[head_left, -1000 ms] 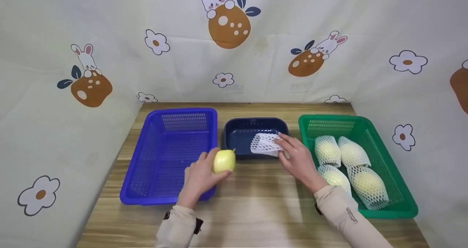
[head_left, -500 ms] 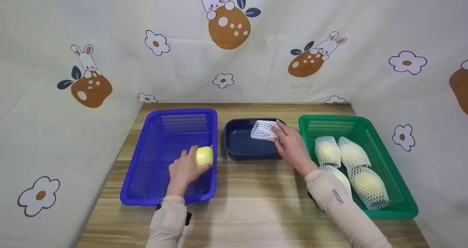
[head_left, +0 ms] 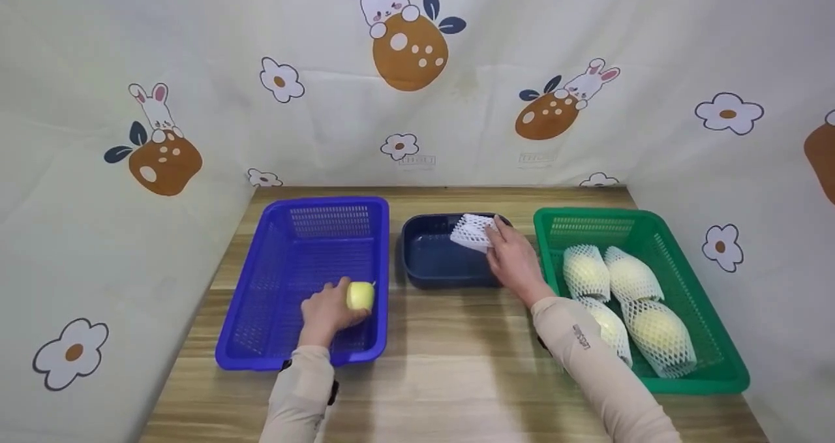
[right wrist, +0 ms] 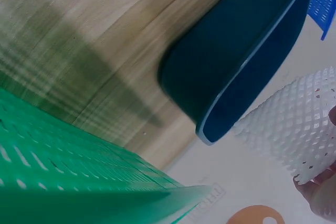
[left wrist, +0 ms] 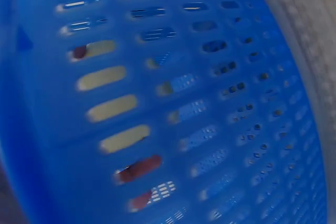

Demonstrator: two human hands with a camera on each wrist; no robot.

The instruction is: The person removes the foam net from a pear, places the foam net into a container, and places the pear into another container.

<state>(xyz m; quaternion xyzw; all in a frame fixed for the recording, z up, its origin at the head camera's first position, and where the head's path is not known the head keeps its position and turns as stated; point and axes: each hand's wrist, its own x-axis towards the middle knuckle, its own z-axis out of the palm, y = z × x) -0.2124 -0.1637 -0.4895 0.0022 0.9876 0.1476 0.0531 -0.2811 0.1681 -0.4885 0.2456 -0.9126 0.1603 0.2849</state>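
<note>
My left hand [head_left: 328, 310] grips a yellow-green pear [head_left: 361, 295] down inside the blue basket [head_left: 293, 363], close to its right wall. Its stem points up and to the right. In the left wrist view, the pear's pale skin [left wrist: 113, 108] and reddish fingers [left wrist: 140, 169] show through the basket's slots. My right hand [head_left: 514, 260] pinches a white foam fruit net [head_left: 470, 230] over the navy bin [head_left: 450, 281]. The right wrist view shows this net [right wrist: 289, 121] as a limp sleeve with no fruit seen in it, its end between my fingertips.
On the right stands a green basket [head_left: 704, 383] holding several fruits in white foam nets [head_left: 659, 332]. All three containers rest on a wooden table [head_left: 450, 371]. A patterned cloth [head_left: 489, 117] encloses the back and sides.
My left hand has carried the pear left over the blue basket, then lowered it inside. My right hand has moved the foam net back over the navy bin.
</note>
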